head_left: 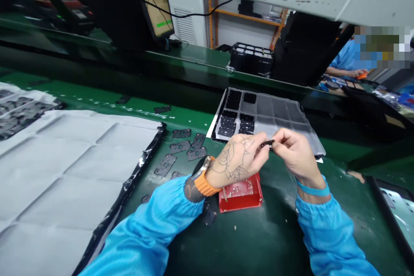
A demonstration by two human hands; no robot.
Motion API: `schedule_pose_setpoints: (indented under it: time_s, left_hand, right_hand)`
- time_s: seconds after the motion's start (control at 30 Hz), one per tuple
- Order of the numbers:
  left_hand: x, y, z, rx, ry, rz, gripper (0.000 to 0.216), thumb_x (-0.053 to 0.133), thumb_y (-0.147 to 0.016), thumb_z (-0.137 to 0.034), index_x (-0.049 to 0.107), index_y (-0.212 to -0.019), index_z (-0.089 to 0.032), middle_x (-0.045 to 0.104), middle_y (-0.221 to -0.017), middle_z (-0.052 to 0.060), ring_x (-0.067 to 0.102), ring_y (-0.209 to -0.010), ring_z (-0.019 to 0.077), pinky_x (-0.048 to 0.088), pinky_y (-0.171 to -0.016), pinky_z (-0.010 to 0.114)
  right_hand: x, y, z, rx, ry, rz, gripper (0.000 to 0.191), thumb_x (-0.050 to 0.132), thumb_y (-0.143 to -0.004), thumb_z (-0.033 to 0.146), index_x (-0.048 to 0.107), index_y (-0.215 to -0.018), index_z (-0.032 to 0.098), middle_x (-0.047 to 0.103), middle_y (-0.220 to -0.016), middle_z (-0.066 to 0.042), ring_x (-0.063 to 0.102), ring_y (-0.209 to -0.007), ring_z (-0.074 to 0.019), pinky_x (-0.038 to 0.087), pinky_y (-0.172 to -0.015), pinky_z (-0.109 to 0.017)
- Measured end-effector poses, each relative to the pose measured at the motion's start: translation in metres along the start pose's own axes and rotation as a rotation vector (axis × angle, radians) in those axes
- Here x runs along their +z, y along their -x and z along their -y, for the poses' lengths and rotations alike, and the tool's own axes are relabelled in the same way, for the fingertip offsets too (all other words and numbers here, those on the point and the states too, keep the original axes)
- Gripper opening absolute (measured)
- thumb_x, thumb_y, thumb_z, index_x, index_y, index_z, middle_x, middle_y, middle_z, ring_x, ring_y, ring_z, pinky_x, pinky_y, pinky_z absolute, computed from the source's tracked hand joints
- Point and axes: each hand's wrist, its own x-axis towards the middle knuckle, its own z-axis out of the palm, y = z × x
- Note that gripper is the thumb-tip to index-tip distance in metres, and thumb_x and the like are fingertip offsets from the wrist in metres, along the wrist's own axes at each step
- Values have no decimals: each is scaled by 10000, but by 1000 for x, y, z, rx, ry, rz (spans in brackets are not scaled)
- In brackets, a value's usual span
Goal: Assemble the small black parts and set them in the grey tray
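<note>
Between my hands is a small black plate (267, 142), seen nearly edge-on. My left hand (237, 157) pinches one end of it, fingers closed. At its other end the thumb and fingertips of my right hand (296, 153) are pressed together; whether they also hold a tiny part is hidden. Below my hands stands a red bin (241, 202) with small pale pieces in it. Several similar black plates (180, 146) lie loose on the green table to the left. Behind my hands, a lined compartment tray (284, 114) holds stacked black plates in its left cells.
A large tray with a white liner (64, 168) covers the left side, with a filled tray (22, 110) beyond it. A raised ledge at the back carries a monitor (158, 10) and a black box (251, 58). A framed panel (396, 211) lies right. A co-worker's hand (357, 73) shows far right.
</note>
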Motion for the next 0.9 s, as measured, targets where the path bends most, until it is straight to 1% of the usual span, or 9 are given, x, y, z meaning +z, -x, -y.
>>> schedule_pose_setpoints:
  time_s: [0.1,0.2,0.27,0.33,0.4,0.53,0.63,0.77,0.9]
  left_hand:
    - [11,-1,2,-68,-41,-89,166,465,-1028,-223,552,-892,-185,594,-671,-8,578,-599,154,407,-599,284]
    - [11,-4,9,-162,-66,-47,174,497,-1058,-317,570,-997,-171,668,-763,19,656,-686,166,456,-644,279]
    - [3,-5,15,-218,-75,6,224,532,-1050,-381,573,-1073,-162,689,-788,22,682,-713,174,484,-659,285]
    - [-8,-4,20,-214,-117,52,236,542,-1043,-394,583,-1074,-164,696,-782,27,685,-713,181,504,-672,301]
    - [-19,-2,22,-145,-194,142,221,540,-1041,-377,604,-1008,-168,697,-764,38,674,-692,188,509,-661,317]
    - [-32,6,14,12,-322,401,299,554,-1025,-442,642,-1026,-156,737,-830,75,690,-692,230,494,-588,354]
    - [-36,11,10,29,-276,446,321,528,-1034,-463,644,-1055,-164,756,-874,64,705,-712,229,519,-616,371]
    - [-40,11,18,-8,-237,330,293,542,-1034,-421,649,-1117,-162,763,-909,66,709,-778,233,554,-690,390]
    - [-43,10,30,-40,-212,245,270,534,-1032,-381,661,-1104,-154,750,-873,71,701,-751,241,555,-671,394]
  right_hand:
    - [-2,1,-8,-33,-42,16,189,719,-848,371,637,-865,201,652,-783,-6,578,-681,-142,497,-641,-269]
    - [-14,-21,-23,-30,19,11,249,717,-880,439,618,-886,211,658,-791,-10,607,-700,-157,518,-654,-280]
    - [-22,-60,-37,-9,171,-92,271,630,-931,473,628,-973,206,676,-824,-27,628,-711,-180,532,-640,-303]
    - [-22,-113,-53,38,378,-148,311,543,-982,448,673,-1061,177,719,-956,-71,677,-858,-226,561,-713,-341]
    - [-14,-169,-72,88,456,-118,285,623,-969,405,714,-1028,142,738,-1000,-82,689,-946,-248,570,-823,-370]
    - [15,-248,-112,195,584,-3,351,659,-1003,394,642,-1275,171,660,-1279,-96,678,-1082,-236,599,-922,-442]
    - [27,-271,-141,223,671,54,370,656,-1006,385,624,-1311,178,643,-1317,-106,669,-1115,-243,596,-941,-459]
    - [18,-282,-169,225,770,89,363,652,-1008,385,627,-1309,183,641,-1324,-107,666,-1124,-243,592,-950,-461]
    - [5,-289,-182,217,830,106,355,651,-1009,386,633,-1300,183,644,-1321,-104,667,-1120,-242,593,-947,-456]
